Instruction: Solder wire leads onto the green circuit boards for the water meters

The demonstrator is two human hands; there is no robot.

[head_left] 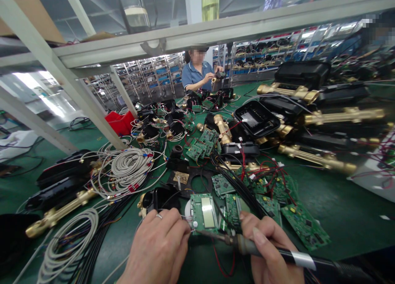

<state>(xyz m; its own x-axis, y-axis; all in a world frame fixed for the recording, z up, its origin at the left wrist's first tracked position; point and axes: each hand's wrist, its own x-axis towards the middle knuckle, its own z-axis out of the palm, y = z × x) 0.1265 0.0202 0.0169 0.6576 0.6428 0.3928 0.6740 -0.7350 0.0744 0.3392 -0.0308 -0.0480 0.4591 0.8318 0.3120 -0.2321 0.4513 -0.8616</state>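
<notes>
My right hand (268, 243) is wrapped around a soldering iron (247, 246), whose tip points left to the lower edge of a green circuit board (203, 212). That board faces up and carries a pale rectangular display (208, 212). At its left edge, my left hand (160, 243) has its fingers pinched together, with thin wires just beside the fingertips. What the pinch holds is hidden by the fingers. Behind the left hand lies a black housing (162, 199) with a brass fitting. More green boards (271, 206) lie just beyond my right hand.
Coiled grey cables (129, 167) and brass pipe bodies (64, 210) crowd the left. Black housings with brass pipes (317, 158) are piled at right. A metal frame's slanted post (89, 103) stands at left, near a red bin (120, 123). A co-worker (197, 72) handles a part across the bench.
</notes>
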